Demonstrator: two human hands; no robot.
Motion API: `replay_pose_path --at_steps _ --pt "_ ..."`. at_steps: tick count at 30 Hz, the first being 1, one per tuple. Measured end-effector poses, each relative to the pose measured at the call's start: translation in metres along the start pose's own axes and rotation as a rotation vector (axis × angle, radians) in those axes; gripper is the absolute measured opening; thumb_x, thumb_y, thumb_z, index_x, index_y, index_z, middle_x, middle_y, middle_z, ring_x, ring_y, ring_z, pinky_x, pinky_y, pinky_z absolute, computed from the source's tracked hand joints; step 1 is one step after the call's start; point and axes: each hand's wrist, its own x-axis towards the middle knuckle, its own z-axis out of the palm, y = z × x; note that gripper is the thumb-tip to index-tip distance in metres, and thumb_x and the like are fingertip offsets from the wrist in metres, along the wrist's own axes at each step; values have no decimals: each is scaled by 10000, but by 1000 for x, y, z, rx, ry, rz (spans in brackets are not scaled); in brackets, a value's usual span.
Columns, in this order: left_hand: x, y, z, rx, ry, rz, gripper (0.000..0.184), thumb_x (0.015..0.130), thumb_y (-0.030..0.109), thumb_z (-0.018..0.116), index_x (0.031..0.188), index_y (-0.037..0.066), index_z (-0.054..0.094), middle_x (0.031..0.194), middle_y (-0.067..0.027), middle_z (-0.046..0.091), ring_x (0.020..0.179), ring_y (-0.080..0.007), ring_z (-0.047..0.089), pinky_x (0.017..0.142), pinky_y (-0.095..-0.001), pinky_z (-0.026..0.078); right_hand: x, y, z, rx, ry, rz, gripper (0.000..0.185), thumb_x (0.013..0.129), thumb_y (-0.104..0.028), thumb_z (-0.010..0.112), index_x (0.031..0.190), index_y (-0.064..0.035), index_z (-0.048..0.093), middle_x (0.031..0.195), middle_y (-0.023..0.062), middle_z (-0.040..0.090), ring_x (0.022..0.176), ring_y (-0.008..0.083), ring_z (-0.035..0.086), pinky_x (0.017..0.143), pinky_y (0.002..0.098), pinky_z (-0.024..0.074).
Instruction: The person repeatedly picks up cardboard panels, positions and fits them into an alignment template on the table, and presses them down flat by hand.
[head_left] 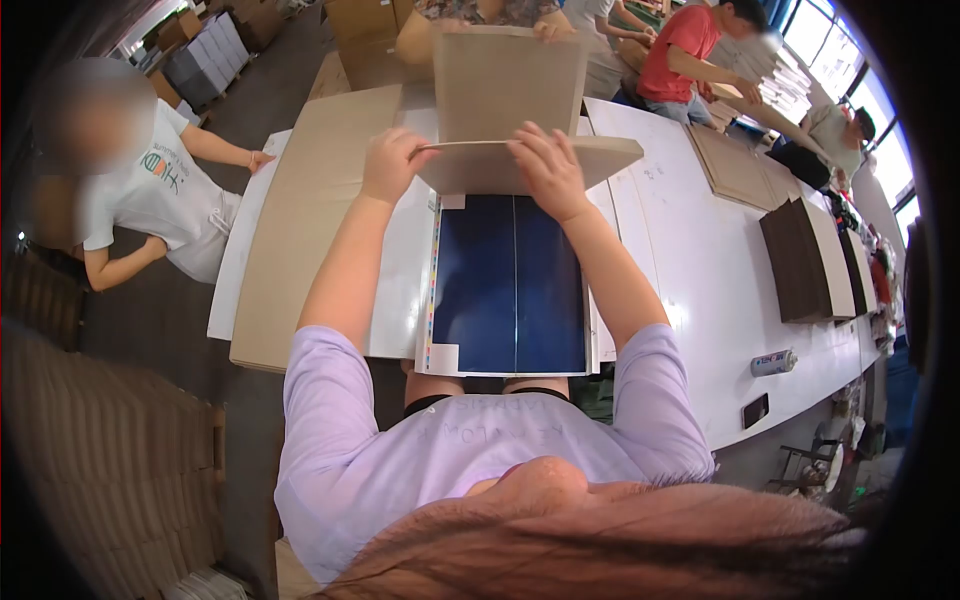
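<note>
My left hand [398, 165] grips the left end of a grey-beige cardboard sheet [465, 170], its fingertips pinching the upper edge. Farther right, my right hand [552, 172] has its fingers folded over the top edge of the same sheet, which is tilted up above the table. Below and nearer to me lies a dark blue printed sheet [475, 285] with a thin light line down it, white margins and a strip of colour patches on its left side. Directly beyond my hands, a person across the table holds up another cardboard sheet [510, 85].
Large cardboard [320, 200] lies left on the white table [690, 290]. To the right are stacked dark-sided boards [805, 260], a spray can [773, 362] and a phone [755, 410]. A person in white [170, 190] stands at left; others work at the far right.
</note>
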Motion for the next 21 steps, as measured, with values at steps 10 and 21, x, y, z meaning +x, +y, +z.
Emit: replay_pose_path --at_steps 10,21 --pt "27 83 10 457 138 197 212 734 259 725 912 149 690 891 2 624 1001 -199 549 848 -360 389 -8 23 -15 -13 -170 238 348 753 -205 691 1097 -194 634 1067 -24 632 1004 133 596 890 335 432" --pt "47 98 62 247 -139 184 150 742 322 712 735 180 663 713 55 593 798 -168 569 729 -358 383 -40 65 -52 -235 -53 116 330 776 -209 677 1101 -207 619 958 -24 645 967 130 605 926 351 440"
